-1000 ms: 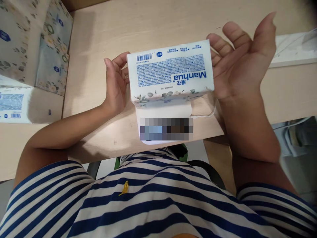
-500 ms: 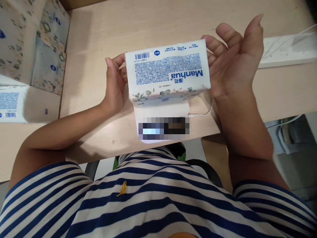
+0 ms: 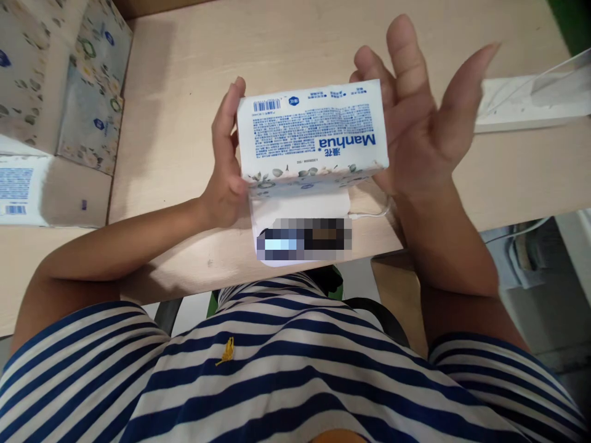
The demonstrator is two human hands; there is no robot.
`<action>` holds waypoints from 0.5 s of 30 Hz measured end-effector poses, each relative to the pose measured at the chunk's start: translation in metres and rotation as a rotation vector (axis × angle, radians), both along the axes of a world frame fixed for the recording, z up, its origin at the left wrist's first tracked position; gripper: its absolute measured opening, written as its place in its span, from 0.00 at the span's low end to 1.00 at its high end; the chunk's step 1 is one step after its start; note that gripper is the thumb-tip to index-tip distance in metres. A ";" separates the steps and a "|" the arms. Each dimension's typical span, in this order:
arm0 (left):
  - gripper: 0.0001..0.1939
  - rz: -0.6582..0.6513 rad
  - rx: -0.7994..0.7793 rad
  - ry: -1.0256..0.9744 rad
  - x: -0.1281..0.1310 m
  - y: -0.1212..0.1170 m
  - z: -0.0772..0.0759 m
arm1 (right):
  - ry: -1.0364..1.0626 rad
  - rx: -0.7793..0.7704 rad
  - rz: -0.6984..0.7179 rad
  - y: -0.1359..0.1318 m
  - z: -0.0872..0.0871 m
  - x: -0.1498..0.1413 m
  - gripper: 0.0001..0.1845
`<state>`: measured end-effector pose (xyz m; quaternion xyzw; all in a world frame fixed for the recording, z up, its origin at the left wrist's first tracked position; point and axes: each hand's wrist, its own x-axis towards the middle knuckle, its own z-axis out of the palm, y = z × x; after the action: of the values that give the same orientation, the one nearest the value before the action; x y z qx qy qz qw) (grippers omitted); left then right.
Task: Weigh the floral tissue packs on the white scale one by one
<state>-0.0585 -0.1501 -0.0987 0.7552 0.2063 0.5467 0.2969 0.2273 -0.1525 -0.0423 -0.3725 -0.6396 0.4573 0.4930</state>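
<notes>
A tissue pack (image 3: pixel 314 132), pale with blue print and a floral edge, sits over a white flat device (image 3: pixel 300 209) with a blurred-out display on its near side. Against the pack's left end is my left hand (image 3: pixel 227 163), its fingers stretched upward and its thumb at the near left corner. My right hand (image 3: pixel 415 117) is open beside the right end, palm up and fingers spread, with part of it behind the pack. Whether the right hand touches the pack is hard to tell.
Stacked floral tissue packs (image 3: pixel 87 92) stand at the left, with another pack (image 3: pixel 21 191) in front of them. A white power strip (image 3: pixel 530 101) and cables lie at the right. The wooden table's (image 3: pixel 170 295) near edge runs just before my striped shirt.
My left hand has straightened its fingers and brought its thumb to the pack's near corner. My right hand has spread wider and shifted slightly left. The pack looks slightly smaller.
</notes>
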 end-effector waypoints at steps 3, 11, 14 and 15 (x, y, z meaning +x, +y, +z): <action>0.57 -0.014 0.103 0.126 0.002 0.005 -0.002 | -0.092 0.090 0.181 -0.014 0.004 -0.009 0.57; 0.69 0.031 0.049 0.198 -0.006 0.005 -0.002 | -0.269 0.131 0.078 -0.021 0.006 -0.011 0.68; 0.69 0.105 -0.049 0.306 -0.007 -0.001 0.004 | -0.291 0.138 0.064 -0.021 0.005 -0.010 0.71; 0.68 0.114 -0.047 0.320 -0.007 -0.002 0.004 | -0.292 0.172 0.083 -0.022 0.004 -0.010 0.70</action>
<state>-0.0657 -0.1517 -0.0943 0.8126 0.3061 0.4304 0.2463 0.2176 -0.1741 -0.0379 -0.3647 -0.7559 0.3619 0.4057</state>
